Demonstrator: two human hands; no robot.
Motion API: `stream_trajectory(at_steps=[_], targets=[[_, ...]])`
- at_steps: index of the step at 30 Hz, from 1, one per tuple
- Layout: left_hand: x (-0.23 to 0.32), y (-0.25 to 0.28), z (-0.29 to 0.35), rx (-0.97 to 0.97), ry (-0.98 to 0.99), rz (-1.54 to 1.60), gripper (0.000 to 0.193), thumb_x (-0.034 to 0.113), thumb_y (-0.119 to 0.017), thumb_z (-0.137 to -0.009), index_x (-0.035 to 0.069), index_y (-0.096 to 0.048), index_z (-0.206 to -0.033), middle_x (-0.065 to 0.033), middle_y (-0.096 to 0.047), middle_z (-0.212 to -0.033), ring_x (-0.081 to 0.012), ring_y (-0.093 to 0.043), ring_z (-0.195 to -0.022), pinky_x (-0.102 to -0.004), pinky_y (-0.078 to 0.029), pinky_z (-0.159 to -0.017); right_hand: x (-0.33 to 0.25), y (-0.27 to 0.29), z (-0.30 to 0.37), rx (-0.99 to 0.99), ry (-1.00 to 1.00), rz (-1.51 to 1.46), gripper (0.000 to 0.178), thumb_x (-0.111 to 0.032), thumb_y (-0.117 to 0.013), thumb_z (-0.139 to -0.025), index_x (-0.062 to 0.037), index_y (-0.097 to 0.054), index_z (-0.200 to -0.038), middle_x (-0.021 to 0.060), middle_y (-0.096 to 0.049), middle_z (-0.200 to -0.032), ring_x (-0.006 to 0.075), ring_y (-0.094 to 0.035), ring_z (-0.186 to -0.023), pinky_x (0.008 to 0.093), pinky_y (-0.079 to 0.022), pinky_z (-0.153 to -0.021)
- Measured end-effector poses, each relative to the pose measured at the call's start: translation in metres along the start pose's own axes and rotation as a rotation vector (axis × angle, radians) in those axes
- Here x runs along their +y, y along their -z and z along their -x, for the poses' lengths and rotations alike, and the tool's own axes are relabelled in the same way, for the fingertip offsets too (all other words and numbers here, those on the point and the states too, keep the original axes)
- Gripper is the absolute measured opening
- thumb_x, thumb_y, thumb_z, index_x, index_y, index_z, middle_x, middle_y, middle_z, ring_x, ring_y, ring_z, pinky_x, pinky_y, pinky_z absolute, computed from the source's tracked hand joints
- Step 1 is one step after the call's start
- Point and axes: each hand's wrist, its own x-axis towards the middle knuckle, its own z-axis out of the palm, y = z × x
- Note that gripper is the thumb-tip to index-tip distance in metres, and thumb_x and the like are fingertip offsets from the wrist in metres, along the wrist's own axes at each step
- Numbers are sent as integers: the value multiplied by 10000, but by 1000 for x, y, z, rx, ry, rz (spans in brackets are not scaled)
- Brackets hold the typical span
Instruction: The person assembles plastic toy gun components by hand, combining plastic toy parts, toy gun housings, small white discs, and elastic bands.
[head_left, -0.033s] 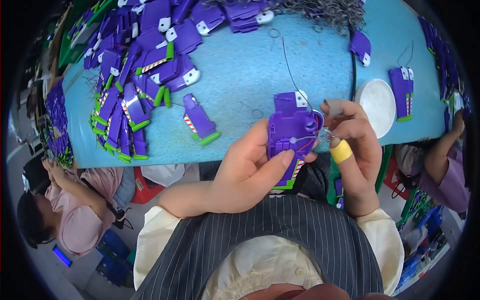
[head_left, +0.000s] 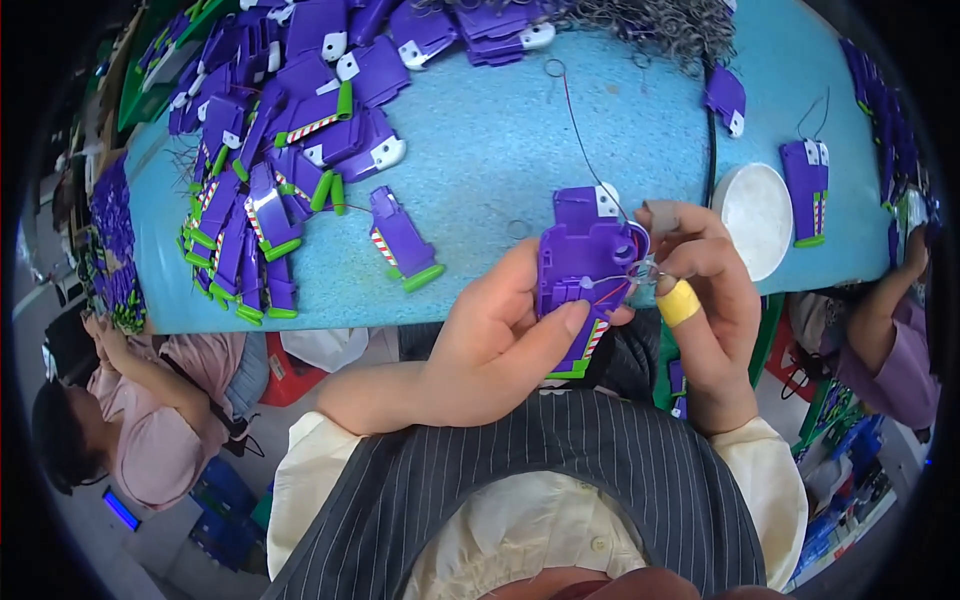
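My left hand (head_left: 500, 345) is closed around a purple plastic toy casing (head_left: 582, 255), its thumb pressing on the inner face. The casing has a white corner piece, a green lower edge and a red-and-white striped side. Thin red and dark wires run inside it, and one dark wire (head_left: 584, 140) sticks up past the top. At the casing's right side, my right hand (head_left: 715, 290) pinches a thin wire loop (head_left: 643, 269) between finger and thumb. Yellow tape (head_left: 680, 303) wraps that thumb, and a grey-brown band is on a finger. What lies behind the casing is hidden.
Purple casings with green ends (head_left: 375, 95) are heaped at the left. A tangle of grey wire rings (head_left: 655, 30) lies at the far edge. Right of my hands stand a round white dish (head_left: 756, 222) and another casing (head_left: 803, 190). Other people sit at left and right.
The wire loop at my right fingertips shows a little differently and more clearly. My right fingers have shifted very slightly, and the whole view has moved a touch. Both grips are the same.
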Motion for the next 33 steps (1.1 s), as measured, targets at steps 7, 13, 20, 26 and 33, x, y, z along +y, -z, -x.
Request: stream_trajectory(at_steps=[7, 13, 20, 26, 33], targets=[[3, 13, 2, -105, 35, -175, 366, -21, -374, -916, -50, -322, -1277, -173, -489, -1226, -226, -542, -1088, -346, -434, -946, -6, -4, 2, -65, -208, -118, 87, -13, -524, -818, -7, -508, -903, 129, -564, -972, 164, -543, -846, 279, -420, -795], [6, 7, 7, -212, 251, -366, 337, -17, -398, -912, -55, -367, -1245, -145, -535, -1176, -191, -570, -1035, -324, -457, -906, -29, 20, 3, -89, -340, -44, 125, -44, -580, -787, -10, -492, -869, 47, -521, -811, 111, -489, -708, 232, -399, -659], [13, 0, 9, -570, 149, -469, 233, 77, -498, -893, 3, -471, -1112, -141, -645, -960, -233, -649, -886, -314, -512, -744, 2, 36, 0, -785, -352, -654, 189, -124, -607, -807, -5, -494, -901, 36, -545, -796, 116, -509, -643, 229, -418, -598], [-11, 19, 45, -33, 91, 190, 369, 98, -423, -937, 8, -316, -1279, -192, -545, -1161, -264, -594, -1013, -376, -476, -874, 17, -7, -15, -111, -76, 239, 343, -70, -637, -778, -11, -497, -1086, 116, -542, -1005, 204, -586, -824, 283, -465, -657], [-13, 33, 45, 192, 96, 94, 360, 57, -429, -928, 13, -344, -1275, -134, -548, -1149, -207, -583, -1010, -313, -486, -841, 25, -10, -6, 31, 2, 821, 321, -50, -662, -738, -12, -500, -1013, 163, -563, -911, 295, -582, -817, 316, -461, -687]])
